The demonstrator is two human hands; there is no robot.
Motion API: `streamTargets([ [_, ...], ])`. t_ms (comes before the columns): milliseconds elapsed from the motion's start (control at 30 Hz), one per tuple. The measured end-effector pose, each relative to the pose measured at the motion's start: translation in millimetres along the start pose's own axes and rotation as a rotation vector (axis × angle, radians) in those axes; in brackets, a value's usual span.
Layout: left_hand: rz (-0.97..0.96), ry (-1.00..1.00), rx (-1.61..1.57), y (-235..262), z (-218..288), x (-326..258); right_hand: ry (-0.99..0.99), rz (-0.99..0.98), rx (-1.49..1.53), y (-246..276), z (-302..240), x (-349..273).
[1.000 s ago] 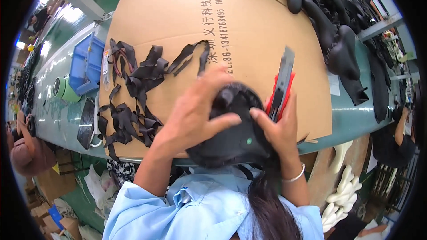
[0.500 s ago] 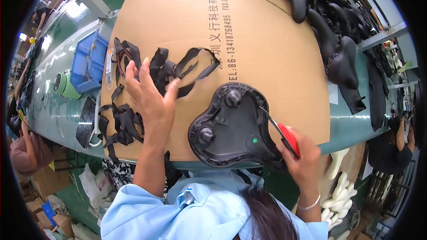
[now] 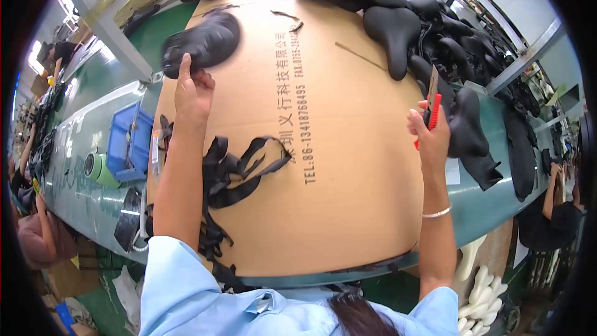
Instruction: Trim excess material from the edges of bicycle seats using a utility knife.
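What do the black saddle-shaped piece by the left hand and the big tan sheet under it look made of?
Black saddle-shaped piece: likely matte synthetic leather or vinyl; smooth, faintly sheened, motion-blurred. Tan sheet: corrugated cardboard, dull brown, printed, with a raw edge.

a blue bin (image 3: 127,143) sits left of the cardboard sheet (image 3: 348,168); a green tape roll (image 3: 99,168) lies beside the bin; black strips (image 3: 233,171) lie on the cardboard.

I wear a light blue shirt (image 3: 186,298) with short sleeves and a collar, so both my forearms are bare. A thin silver bangle (image 3: 435,213) circles my right wrist. My dark hair (image 3: 357,314) hangs beside the collar.
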State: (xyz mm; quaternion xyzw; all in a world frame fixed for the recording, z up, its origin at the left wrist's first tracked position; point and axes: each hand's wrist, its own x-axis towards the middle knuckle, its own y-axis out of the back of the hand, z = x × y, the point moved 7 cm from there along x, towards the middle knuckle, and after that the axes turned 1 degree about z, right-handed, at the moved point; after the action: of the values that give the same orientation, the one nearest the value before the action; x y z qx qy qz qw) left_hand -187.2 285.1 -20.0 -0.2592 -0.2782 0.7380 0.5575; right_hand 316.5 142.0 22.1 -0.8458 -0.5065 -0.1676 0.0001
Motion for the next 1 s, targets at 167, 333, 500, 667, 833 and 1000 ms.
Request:
streamTargets([
  [167, -0.077, -0.009, 0.519, -81, -104, -43, -0.230, -0.109, 0.121, -10, 79, 94],
  [333, -0.103, -0.174, 0.976, -85, -144, -66, -0.297, -0.200, 0.084, -42, 80, 143],
  [500, -0.101, -0.052, 0.718, -74, -127, -69, 0.711, -0.156, -0.841, -74, -17, 58],
  [667, -0.339, 0.287, 0.430, -112, -105, -102, 0.748, -0.654, -0.737, -53, -57, -94],
  [833, -0.598, 0.362, 0.920, -90, -102, -159, 0.347, -0.443, -0.509, 0, -52, -152],
  [1000, -0.535, -0.603, 1.679, -140, -64, -230, -0.332, -0.322, -0.326, 18, -22, -181],
])
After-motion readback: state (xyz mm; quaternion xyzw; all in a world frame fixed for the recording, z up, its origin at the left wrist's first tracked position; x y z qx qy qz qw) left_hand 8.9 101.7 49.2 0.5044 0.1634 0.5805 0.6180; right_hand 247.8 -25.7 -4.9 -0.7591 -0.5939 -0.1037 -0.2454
